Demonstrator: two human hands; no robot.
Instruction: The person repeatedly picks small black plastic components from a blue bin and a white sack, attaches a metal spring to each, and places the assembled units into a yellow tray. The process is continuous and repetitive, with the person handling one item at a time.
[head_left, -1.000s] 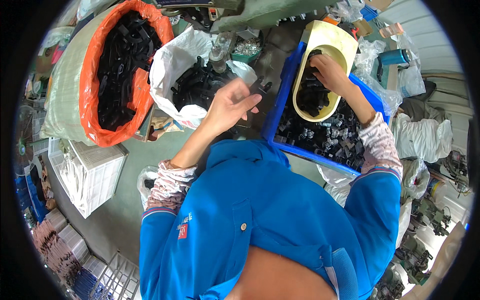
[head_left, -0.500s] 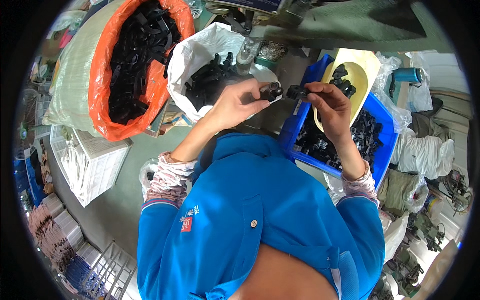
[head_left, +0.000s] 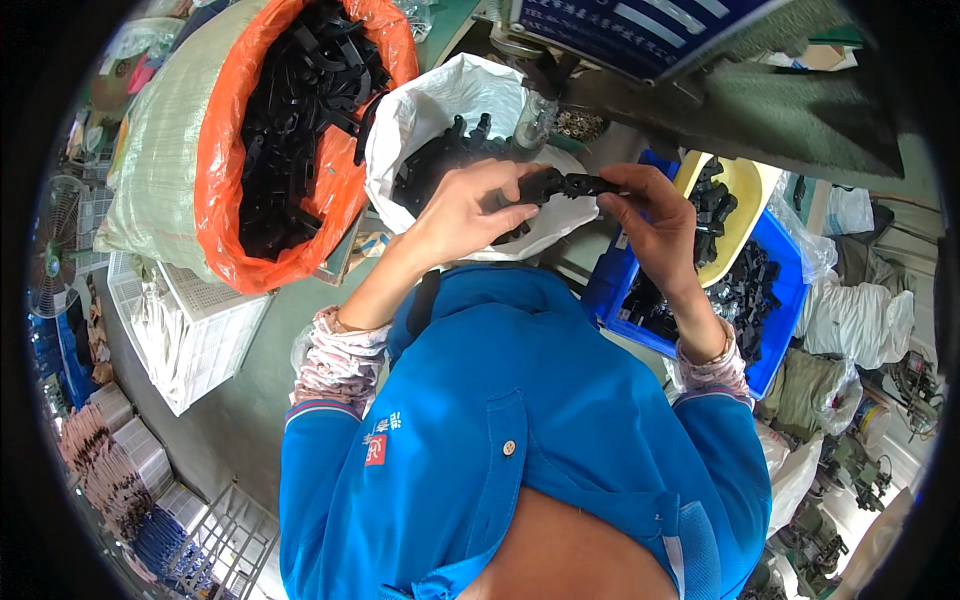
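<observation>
The parts (head_left: 541, 186) are black, the tray (head_left: 757, 187) yellow, the bin (head_left: 788, 288) blue.

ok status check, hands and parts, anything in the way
Left hand gripping a black part. Right hand pinching a second black part. The two end to end, touching or nearly so. White bag behind them.

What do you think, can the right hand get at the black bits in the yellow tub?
Probably yes: the right hand is close to the yellow tub, whose open top leaves the black bits uncovered. But its fingers pinch a black piece, which may get in the way.
</observation>
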